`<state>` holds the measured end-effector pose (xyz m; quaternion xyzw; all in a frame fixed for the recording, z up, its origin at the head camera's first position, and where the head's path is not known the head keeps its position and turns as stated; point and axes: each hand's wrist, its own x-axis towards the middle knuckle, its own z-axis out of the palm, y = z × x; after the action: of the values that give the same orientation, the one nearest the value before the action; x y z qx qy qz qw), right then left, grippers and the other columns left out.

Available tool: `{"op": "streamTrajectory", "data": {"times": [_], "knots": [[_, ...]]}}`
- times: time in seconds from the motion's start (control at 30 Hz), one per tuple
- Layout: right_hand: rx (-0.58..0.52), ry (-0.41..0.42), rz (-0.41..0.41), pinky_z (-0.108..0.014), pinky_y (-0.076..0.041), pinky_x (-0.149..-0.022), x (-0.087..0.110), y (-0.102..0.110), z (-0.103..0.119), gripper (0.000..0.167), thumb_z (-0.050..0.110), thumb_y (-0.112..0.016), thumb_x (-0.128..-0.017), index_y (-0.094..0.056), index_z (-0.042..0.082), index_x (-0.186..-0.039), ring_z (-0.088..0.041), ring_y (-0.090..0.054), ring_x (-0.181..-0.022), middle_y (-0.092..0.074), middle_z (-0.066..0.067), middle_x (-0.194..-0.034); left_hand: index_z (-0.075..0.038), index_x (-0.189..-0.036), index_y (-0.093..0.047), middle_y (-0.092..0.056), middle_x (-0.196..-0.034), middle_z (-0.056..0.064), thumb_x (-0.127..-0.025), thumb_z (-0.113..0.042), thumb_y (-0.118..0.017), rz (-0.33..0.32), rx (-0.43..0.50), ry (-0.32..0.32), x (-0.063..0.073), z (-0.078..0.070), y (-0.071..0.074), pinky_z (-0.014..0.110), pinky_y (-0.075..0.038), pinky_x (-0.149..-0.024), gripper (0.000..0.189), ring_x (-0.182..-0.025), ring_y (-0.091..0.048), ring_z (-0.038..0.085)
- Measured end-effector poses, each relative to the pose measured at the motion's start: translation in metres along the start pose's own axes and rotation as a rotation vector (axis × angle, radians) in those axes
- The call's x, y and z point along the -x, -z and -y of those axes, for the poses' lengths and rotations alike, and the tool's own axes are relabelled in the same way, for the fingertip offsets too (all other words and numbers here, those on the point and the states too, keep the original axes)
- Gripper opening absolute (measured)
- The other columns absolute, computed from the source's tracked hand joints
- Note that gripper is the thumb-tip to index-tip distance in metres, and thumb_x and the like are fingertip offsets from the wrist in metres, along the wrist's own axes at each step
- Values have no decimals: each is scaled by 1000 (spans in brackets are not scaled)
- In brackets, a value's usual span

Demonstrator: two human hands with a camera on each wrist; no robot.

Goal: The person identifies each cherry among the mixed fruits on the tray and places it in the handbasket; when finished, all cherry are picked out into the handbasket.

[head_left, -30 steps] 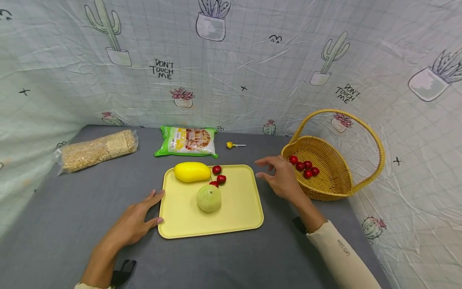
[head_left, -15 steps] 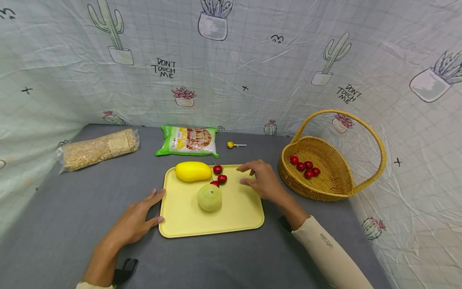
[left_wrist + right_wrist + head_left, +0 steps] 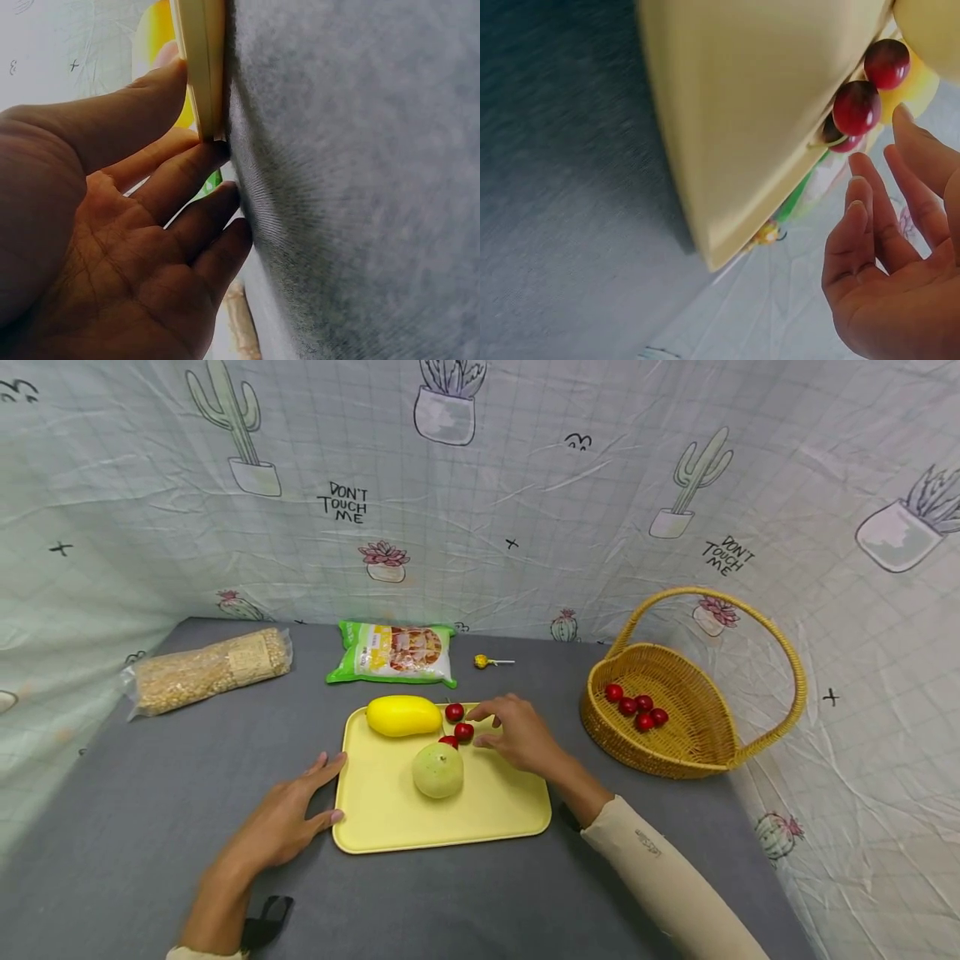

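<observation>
A pale yellow tray lies on the grey table with a yellow mango, a round green fruit and red cherries on it. My left hand rests at the tray's left edge, fingers and thumb spread; in the left wrist view the thumb touches the rim. Over the right half of the tray, my right hand has its thumb and fingers apart, tips close beside the cherries. Nothing sits between those fingers in the right wrist view, where the cherries appear just past the fingertips.
To the right stands a wicker basket with a tall handle and several cherries inside. Behind the tray lie a green-and-white food packet and a lollipop. A clear bag of corn kernels is at the back left.
My right hand has moved left from beside the basket, across the tray's right edge, to the cherries. The left hand has stayed at the tray's edge.
</observation>
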<state>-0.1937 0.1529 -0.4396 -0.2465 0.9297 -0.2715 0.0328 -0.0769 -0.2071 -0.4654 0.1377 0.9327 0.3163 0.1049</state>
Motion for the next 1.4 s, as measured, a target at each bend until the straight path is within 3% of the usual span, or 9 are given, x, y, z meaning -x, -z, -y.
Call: {"op": "streamTrajectory", "data": {"times": [0.3, 0.63, 1.0, 1.4], "knots": [[39, -25, 41, -35, -54, -83, -10, -9, 7, 34, 19, -88, -90, -81, 18, -123, -23, -64, -100, -81, -1, -119, -8, -166, -37, -32, -166, 35, -95, -19, -81, 0, 9, -2, 2, 0, -1, 73, -41, -113, 85, -151, -37, 56], [79, -36, 42, -32, -47, -77, -13, -11, 9, 30, 18, -91, -86, -83, 17, -115, -20, -57, -94, -82, 0, -110, -8, -166, -37, -32, -167, 35, -95, -19, -81, -4, -2, -8, 1, 0, 0, 73, -41, -113, 85, -151, -38, 55], [52, -37, 50, -35, -48, -83, -4, -4, 3, 28, 15, -92, -85, -83, 16, -111, -22, -59, -96, -82, 1, -106, -8, -166, -38, -33, -166, 34, -95, -20, -81, -15, -8, -12, 2, 0, -1, 73, -41, -113, 84, -151, -39, 55], [14, -11, -8, -34, -51, -81, 10, 9, -11, 29, 12, -91, -84, -82, 18, -112, -24, -64, -95, -82, 2, -108, -8, -167, -36, -32, -167, 34, -96, -21, -80, -2, 2, 2, 1, 0, -2, 74, -40, -114, 84, -152, -37, 55]]}}
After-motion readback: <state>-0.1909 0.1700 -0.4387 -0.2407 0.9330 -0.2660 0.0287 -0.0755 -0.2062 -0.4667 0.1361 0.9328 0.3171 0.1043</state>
